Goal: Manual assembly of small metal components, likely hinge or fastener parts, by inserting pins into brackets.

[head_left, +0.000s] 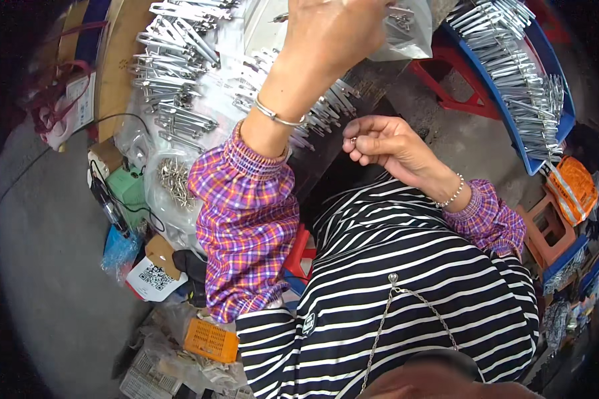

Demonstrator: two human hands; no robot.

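Observation:
My left hand [336, 30] reaches far forward over the table, beside a clear plastic bag [412, 45] of small metal parts. Its fingers run out of the picture at the top edge, so what they do is hidden. Near my body, just off the table's edge, my right hand [396, 149] is closed in a pinch. Between its thumb and fingers shows a tiny shiny metal piece [354, 141], too small to name. Under and beside my left forearm lie many slim silvery metal strips [180, 86], in rows and loose piles.
A blue tray [472, 83] full of similar metal strips stands at the right. A plastic bag of small metal pins [174, 179] sits left of my left sleeve. Red stools [452, 83], an orange bag [572, 189], and an orange basket [211, 340] are around me.

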